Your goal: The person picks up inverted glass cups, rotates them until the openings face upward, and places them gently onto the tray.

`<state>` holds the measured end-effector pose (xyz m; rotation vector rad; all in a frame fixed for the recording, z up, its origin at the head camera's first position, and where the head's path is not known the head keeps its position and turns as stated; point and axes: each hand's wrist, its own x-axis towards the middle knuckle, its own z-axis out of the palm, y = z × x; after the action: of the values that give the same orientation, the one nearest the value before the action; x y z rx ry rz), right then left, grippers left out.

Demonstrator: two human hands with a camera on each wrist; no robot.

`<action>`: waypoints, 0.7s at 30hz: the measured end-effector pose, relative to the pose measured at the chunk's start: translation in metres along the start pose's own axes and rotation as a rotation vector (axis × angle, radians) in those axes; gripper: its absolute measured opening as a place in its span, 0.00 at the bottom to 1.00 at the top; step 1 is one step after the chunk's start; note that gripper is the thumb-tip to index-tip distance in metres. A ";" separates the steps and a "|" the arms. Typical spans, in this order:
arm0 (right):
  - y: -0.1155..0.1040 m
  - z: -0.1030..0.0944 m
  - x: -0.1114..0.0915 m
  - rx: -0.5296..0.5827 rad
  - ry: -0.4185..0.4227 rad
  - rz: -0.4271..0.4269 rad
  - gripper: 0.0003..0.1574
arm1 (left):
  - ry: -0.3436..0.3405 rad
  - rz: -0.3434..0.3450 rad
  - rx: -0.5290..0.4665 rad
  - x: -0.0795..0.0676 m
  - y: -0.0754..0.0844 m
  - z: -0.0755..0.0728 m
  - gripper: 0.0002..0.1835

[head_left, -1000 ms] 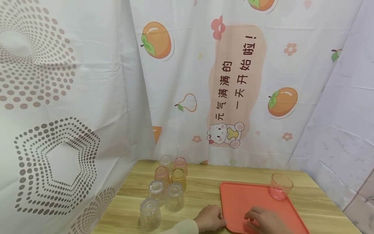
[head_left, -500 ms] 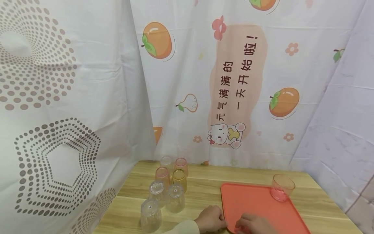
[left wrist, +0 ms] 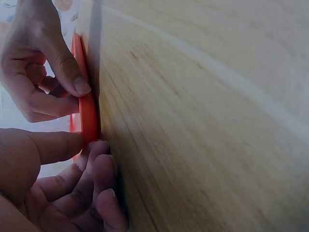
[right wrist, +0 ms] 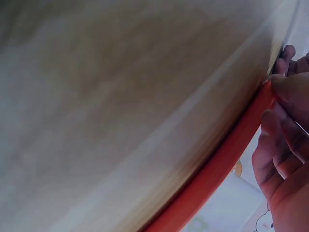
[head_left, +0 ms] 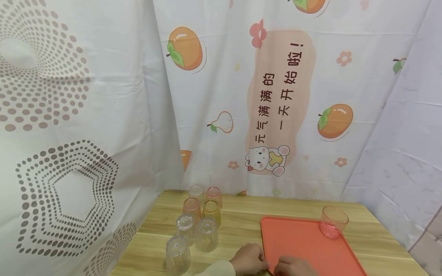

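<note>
An orange-red tray lies on the wooden table. At its near left corner, my left hand pinches the tray's edge; in the left wrist view, the thumb is on the rim and curled fingers reach under it. Just right of that corner is my right hand. Its thumb presses the outer side of the rim, with the other fingers curled inside, seen in both wrist views. A clear pink cup stands upright at the tray's far right corner.
Several clear glasses, one at the front, stand upside down on the left of the table. Behind them are a yellow glass and pink glasses. Printed curtains hang behind and along both sides.
My right hand has moved left and nearer across the tray to the near left corner, beside my left hand. The left hand, tray and cups stay in place.
</note>
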<state>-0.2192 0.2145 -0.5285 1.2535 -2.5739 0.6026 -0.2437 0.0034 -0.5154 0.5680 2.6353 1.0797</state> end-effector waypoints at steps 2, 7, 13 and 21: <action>-0.001 0.000 0.001 -0.003 -0.013 0.018 0.09 | -0.007 0.007 0.003 0.000 0.000 0.000 0.25; -0.006 0.001 0.003 -0.023 -0.032 0.070 0.13 | -0.010 0.061 0.059 -0.001 -0.004 0.000 0.25; -0.008 0.002 0.002 -0.017 -0.035 0.125 0.16 | 0.028 0.150 0.186 -0.006 -0.003 -0.013 0.22; -0.007 0.002 0.005 -0.050 -0.023 0.091 0.17 | 0.053 0.241 0.369 -0.013 -0.002 -0.052 0.12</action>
<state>-0.2171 0.2061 -0.5263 1.1394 -2.6601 0.5404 -0.2513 -0.0364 -0.4794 0.9634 2.8883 0.6690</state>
